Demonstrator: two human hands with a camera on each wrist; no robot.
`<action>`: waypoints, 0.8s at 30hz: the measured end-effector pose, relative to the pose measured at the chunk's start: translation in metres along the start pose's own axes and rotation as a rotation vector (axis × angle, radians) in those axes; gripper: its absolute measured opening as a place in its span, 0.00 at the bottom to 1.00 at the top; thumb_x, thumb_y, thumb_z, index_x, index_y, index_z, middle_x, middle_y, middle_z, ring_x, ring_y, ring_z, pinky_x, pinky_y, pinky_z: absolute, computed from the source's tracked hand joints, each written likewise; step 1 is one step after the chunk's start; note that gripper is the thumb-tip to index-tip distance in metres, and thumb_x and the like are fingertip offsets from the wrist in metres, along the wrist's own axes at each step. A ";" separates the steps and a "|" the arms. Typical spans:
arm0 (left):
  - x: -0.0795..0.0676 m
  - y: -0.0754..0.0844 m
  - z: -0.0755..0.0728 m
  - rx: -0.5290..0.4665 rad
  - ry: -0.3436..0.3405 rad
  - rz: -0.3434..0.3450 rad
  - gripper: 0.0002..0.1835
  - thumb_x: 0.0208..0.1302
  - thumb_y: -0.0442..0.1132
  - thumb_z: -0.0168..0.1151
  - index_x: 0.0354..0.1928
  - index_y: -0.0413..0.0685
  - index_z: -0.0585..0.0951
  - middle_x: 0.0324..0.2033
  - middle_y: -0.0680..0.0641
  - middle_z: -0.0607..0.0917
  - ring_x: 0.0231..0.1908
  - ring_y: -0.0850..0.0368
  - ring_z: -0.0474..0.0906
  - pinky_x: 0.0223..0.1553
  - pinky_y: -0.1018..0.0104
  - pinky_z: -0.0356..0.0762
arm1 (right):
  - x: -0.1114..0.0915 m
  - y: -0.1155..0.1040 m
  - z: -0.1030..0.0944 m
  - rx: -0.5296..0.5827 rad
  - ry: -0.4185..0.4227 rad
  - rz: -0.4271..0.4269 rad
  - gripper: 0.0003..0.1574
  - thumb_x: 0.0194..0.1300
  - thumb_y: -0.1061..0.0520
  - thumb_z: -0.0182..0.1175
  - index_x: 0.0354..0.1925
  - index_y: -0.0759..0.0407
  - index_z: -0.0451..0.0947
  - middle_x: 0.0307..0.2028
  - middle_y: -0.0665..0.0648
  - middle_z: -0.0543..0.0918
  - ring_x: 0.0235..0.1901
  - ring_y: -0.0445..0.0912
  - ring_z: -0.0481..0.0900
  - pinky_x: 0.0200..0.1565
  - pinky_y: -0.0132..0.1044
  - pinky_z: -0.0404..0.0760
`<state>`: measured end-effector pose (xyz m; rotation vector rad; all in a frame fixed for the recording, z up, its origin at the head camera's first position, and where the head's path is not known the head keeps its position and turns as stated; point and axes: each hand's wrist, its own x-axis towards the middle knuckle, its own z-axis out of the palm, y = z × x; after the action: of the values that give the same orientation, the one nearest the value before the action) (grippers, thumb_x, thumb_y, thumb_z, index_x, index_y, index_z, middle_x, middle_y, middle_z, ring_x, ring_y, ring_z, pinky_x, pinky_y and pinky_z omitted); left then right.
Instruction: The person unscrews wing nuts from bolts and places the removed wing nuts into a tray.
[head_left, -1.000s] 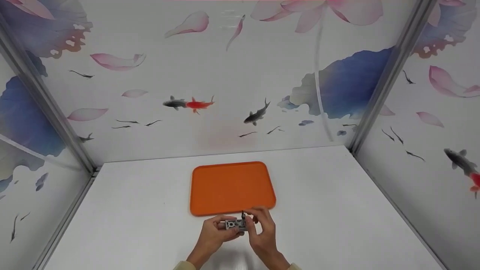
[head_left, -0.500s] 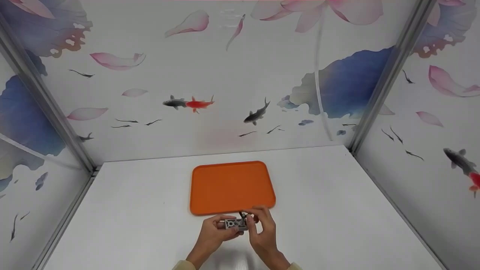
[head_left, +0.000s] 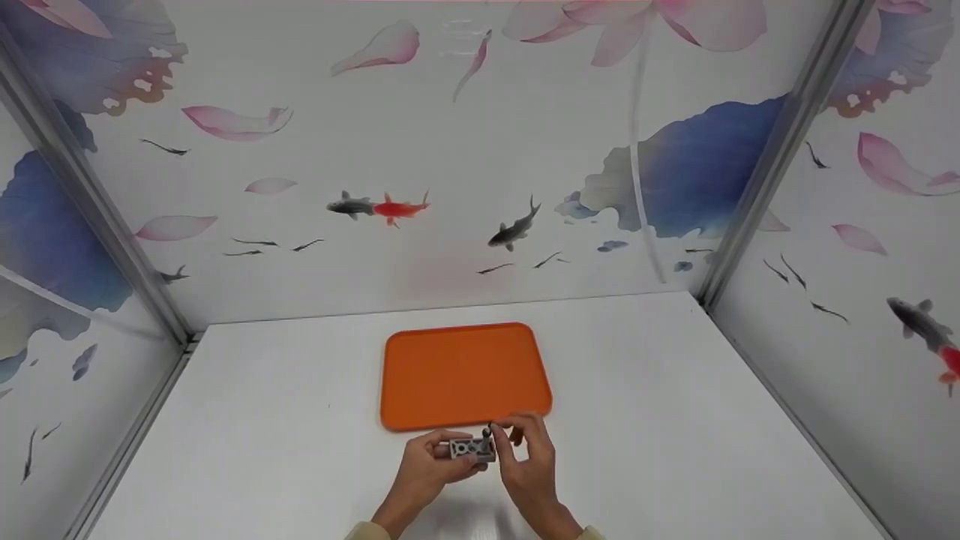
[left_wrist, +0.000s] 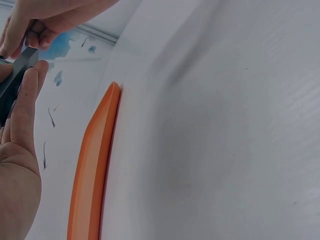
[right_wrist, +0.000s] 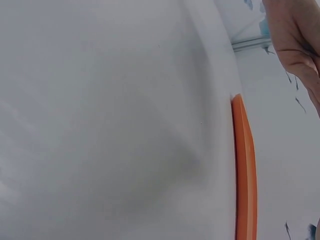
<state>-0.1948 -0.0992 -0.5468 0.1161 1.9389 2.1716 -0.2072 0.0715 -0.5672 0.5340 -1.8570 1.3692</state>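
Observation:
In the head view my left hand [head_left: 429,466] grips a small grey rectangular block [head_left: 468,448] with round holes in its face, held above the table. A thin dark piece [head_left: 487,432] stands up at the block's right end. The thumb and index fingertips of my right hand [head_left: 529,463] pinch its top; the other fingers are bent. The left wrist view shows the block's flat grey edge [left_wrist: 22,62] between the fingers and thumb. In the right wrist view only part of the right hand [right_wrist: 296,37] shows, and the block is hidden there.
An orange tray [head_left: 465,375] lies flat on the white table [head_left: 622,390] just beyond the hands. White panels [head_left: 450,150] printed with fish and petals stand at the back and both sides, joined by grey metal posts [head_left: 772,142].
The right hand's thumb has risen from the block's right end to the top of the dark piece, and that hand has shifted slightly right. The left hand and block stay put.

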 end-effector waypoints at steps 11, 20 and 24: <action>0.000 -0.001 0.001 -0.014 -0.001 0.000 0.22 0.58 0.28 0.70 0.55 0.28 0.78 0.44 0.35 0.89 0.42 0.47 0.90 0.46 0.58 0.91 | -0.002 -0.001 0.001 -0.046 -0.004 -0.003 0.15 0.60 0.75 0.63 0.41 0.60 0.82 0.36 0.53 0.78 0.31 0.39 0.71 0.30 0.24 0.74; 0.001 -0.002 0.004 -0.040 -0.010 -0.003 0.23 0.58 0.29 0.70 0.55 0.28 0.78 0.44 0.35 0.89 0.42 0.48 0.90 0.46 0.58 0.91 | -0.004 -0.002 0.000 0.052 -0.041 -0.033 0.17 0.62 0.79 0.56 0.44 0.65 0.81 0.37 0.59 0.76 0.31 0.41 0.71 0.29 0.29 0.73; 0.003 0.000 0.004 -0.028 0.000 -0.012 0.23 0.58 0.29 0.70 0.55 0.28 0.78 0.44 0.36 0.89 0.42 0.49 0.90 0.46 0.58 0.91 | -0.003 -0.004 -0.001 0.068 -0.059 -0.024 0.17 0.63 0.76 0.56 0.46 0.63 0.81 0.38 0.58 0.77 0.33 0.40 0.72 0.31 0.29 0.75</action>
<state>-0.1962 -0.0943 -0.5469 0.0994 1.9038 2.1906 -0.2019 0.0706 -0.5669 0.6364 -1.8498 1.4188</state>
